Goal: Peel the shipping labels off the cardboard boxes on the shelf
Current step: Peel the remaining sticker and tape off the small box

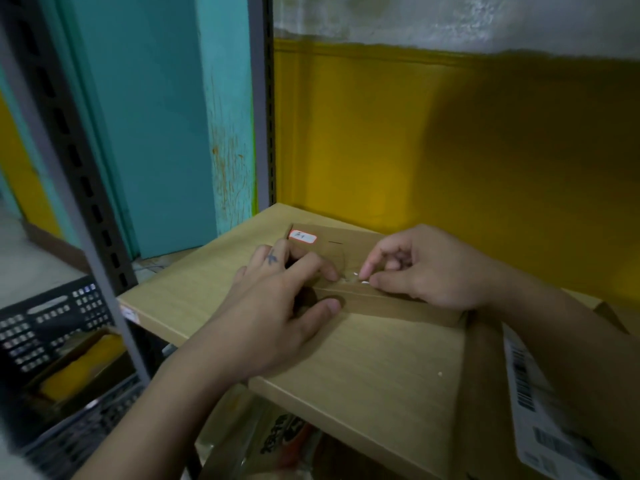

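A cardboard box [363,358] is pressed down near the shelf's [156,299] left edge by the left hand [277,306], fingers [311,263] spread. A white label scrap [360,277] on the box's seam is pinched by the right hand's [426,268] fingers [372,266]. A red-edged sticker [303,236] is seen near its far-left corner.

Pretty dim room: mustard-yellow wall [450,133] with patchy whitewash above, scuffed teal pillar [228,133] on the left, grey slotted shelf upright [258,98], black plastic crate [52,323] down below.
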The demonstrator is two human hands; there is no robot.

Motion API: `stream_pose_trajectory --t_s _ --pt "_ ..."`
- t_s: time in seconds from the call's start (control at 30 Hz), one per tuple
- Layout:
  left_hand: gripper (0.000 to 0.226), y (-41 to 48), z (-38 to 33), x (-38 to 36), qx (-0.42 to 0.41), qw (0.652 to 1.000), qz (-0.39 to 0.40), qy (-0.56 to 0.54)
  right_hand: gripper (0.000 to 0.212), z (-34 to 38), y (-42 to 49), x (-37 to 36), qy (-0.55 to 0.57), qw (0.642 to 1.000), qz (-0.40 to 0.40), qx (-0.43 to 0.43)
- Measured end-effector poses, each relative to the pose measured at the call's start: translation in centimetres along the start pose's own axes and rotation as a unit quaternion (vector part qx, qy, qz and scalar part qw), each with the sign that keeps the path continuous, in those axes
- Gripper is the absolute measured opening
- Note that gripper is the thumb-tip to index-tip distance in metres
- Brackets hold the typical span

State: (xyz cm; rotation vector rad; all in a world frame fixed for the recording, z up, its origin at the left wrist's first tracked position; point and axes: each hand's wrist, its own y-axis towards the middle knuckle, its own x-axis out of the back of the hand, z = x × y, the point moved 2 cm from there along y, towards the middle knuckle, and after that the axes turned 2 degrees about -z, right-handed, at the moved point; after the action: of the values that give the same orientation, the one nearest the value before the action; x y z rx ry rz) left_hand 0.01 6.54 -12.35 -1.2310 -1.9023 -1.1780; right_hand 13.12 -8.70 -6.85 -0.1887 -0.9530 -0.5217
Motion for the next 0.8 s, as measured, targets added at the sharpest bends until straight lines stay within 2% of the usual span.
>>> stream_pose_trajectory --t_s 0.4,0.53,0.8 --pt "0.027 0.2 0.2 -0.2 0.000 0.999 -0.029 0.020 0.010 0.1 0.5 -0.2 -0.003 1.000 -0.007 -0.013" --pt "0.026 0.1 0.0 -0.6 -0.008 0.997 -0.045 0.061 0.012 0.2 0.7 -0.2 -0.010 1.000 0.005 -0.015" --pt "0.025 0.0 -0.3 -0.5 -0.009 0.996 -0.057 0.062 0.015 0.5 1.2 0.0 -0.028 0.998 0.045 -0.027"
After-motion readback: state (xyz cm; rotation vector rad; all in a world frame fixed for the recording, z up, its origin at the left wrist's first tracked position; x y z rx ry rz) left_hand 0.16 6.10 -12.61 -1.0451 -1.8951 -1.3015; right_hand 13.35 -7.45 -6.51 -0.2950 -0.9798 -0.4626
